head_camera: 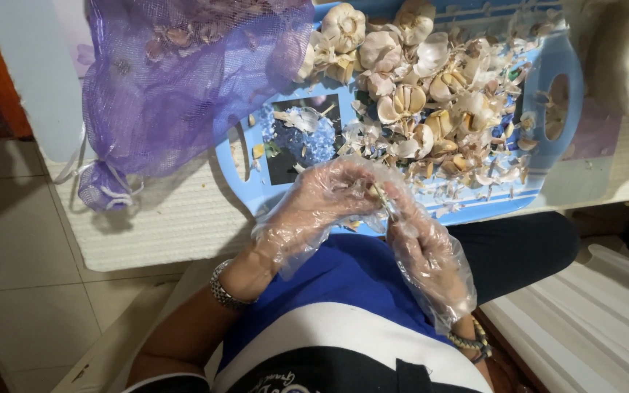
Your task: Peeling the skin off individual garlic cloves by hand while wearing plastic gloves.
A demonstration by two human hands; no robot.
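Both my hands wear loose clear plastic gloves and meet over the near edge of a blue plastic tray (563, 67). My left hand (327, 194) and my right hand (422, 244) pinch a small garlic piece (378, 192) between their fingertips. The tray holds whole garlic bulbs (343, 25), split cloves and a heap of papery skins (467, 138). A metal bracelet sits on my left wrist and a beaded band on my right.
A purple mesh bag (183, 80) with garlic skins inside lies on the white textured tabletop (161, 225) to the left of the tray. My lap in blue cloth is below. Tiled floor lies at left, white ribbed panels at lower right.
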